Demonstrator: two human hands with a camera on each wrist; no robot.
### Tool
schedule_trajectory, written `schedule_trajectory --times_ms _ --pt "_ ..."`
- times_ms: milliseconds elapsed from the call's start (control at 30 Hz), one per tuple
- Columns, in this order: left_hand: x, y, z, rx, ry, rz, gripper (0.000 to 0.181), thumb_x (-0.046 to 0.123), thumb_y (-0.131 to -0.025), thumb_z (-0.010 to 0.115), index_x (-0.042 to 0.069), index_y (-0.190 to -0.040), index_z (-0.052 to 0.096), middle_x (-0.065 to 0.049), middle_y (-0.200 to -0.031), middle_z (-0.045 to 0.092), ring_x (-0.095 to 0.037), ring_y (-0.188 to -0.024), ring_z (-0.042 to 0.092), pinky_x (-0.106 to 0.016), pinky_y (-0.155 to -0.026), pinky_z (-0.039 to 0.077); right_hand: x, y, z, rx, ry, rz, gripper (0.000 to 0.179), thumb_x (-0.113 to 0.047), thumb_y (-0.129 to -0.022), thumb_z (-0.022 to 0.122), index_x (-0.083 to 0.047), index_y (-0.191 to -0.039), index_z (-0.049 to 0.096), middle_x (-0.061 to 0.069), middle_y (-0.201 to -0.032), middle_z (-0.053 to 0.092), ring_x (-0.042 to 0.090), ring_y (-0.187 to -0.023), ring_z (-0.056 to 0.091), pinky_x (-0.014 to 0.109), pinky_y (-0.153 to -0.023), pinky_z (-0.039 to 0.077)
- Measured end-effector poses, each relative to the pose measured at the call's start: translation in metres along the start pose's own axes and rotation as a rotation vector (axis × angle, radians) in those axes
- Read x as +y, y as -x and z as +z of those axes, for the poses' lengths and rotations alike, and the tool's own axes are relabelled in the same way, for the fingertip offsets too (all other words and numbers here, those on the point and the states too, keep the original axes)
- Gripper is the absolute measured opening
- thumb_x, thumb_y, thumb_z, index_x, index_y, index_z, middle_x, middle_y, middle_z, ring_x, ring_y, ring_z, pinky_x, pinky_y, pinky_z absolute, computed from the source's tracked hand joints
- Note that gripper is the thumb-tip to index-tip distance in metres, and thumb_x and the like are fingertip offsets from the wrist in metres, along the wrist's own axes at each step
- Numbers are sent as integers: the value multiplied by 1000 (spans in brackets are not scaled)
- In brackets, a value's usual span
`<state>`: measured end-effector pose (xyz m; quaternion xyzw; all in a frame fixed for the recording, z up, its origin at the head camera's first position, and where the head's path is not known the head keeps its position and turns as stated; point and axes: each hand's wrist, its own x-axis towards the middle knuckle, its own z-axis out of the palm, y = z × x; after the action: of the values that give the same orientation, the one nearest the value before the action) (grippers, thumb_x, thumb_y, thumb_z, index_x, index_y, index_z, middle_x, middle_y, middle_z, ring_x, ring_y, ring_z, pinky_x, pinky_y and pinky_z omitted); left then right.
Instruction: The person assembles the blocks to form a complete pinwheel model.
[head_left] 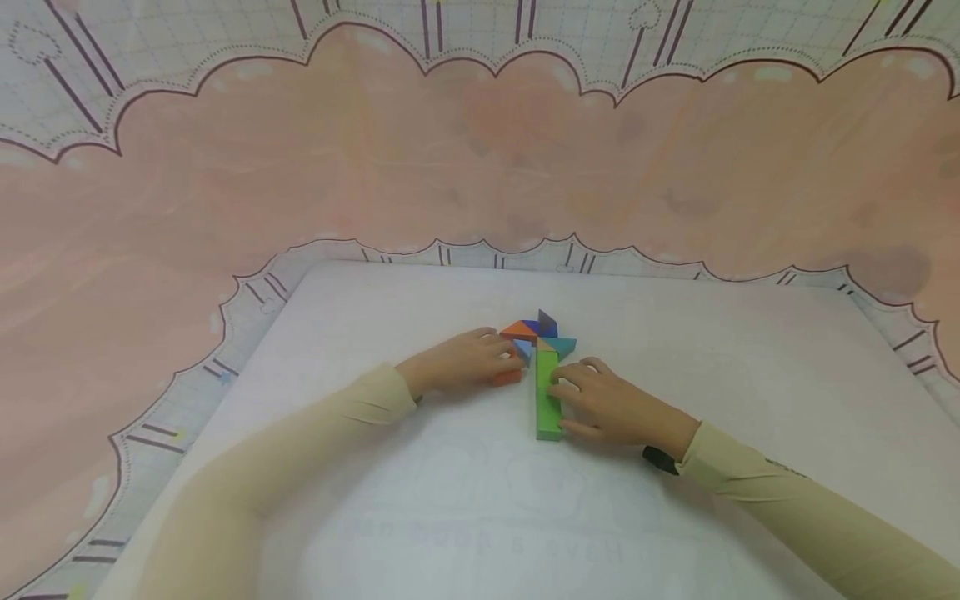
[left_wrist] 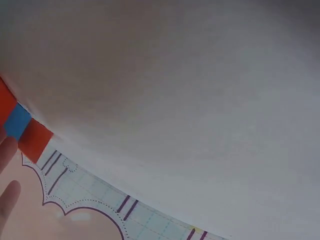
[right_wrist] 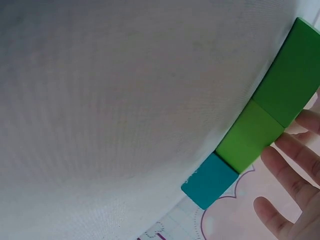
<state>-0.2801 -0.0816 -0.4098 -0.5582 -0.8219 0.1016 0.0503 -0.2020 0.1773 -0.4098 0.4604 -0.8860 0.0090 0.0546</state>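
Several coloured blocks lie together in a pinwheel shape on the white tabletop. Its stem is a row of green blocks [head_left: 547, 412], which my right hand [head_left: 611, 404] touches along the right side with fairly straight fingers. In the right wrist view, the green row ends against a teal block [right_wrist: 210, 181]. My left hand [head_left: 467, 360] rests at the pinwheel's left side, by a red-orange block [head_left: 507, 378] and a light blue block [head_left: 522, 348], its fingers partly covering them. At the top sit an orange triangular block [head_left: 517, 328] and a dark blue block [head_left: 547, 325].
A white tabletop [head_left: 420, 500] spreads around the blocks. Behind it and down the left and right sides runs a peach cloth [head_left: 480, 167] with a scalloped pattern. A dark band [head_left: 660, 459] sits at my right wrist.
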Motion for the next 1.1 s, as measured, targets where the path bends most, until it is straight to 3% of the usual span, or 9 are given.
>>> schedule_trajectory --times_ms 167,400,633,933,1100 --pt "5 0 -6 -40 15 -7 41 25 -95 53 24 -135 48 1 -131 56 -21 -125 50 -38 -111 35 0 0 0 4 4 -2 44 -39 -88 60 -11 -123 57 8 -124 57 23 -117 52 48 -102 40" --pt "6 -1 -5 -13 -3 0 39 27 -95 52 22 -134 49 3 -132 57 -19 -126 49 -35 -111 35 1 0 2 24 6 -8 43 -37 -87 62 -11 -121 57 7 -122 57 22 -115 52 48 -100 41" --pt "0 -6 -9 -30 22 -25 45 40 -95 48 17 -134 48 -1 -134 55 -20 -126 49 -39 -112 33 1 0 3 23 8 -7 43 -38 -87 62 -11 -121 57 7 -122 57 22 -115 52 48 -100 41" --pt "-16 -21 -6 117 -87 -79 32 20 -94 53 15 -125 57 -6 -121 60 -24 -112 57 -41 -108 38 0 0 1 19 2 -5 44 -38 -87 62 -10 -121 58 8 -122 57 23 -116 52 48 -101 41" --pt "-17 -31 -5 121 -126 -75 26 17 -94 53 15 -119 62 -6 -122 60 -23 -113 57 -38 -108 39 0 0 2 18 4 -1 43 -38 -87 62 -11 -121 58 7 -122 57 22 -116 52 48 -101 41"
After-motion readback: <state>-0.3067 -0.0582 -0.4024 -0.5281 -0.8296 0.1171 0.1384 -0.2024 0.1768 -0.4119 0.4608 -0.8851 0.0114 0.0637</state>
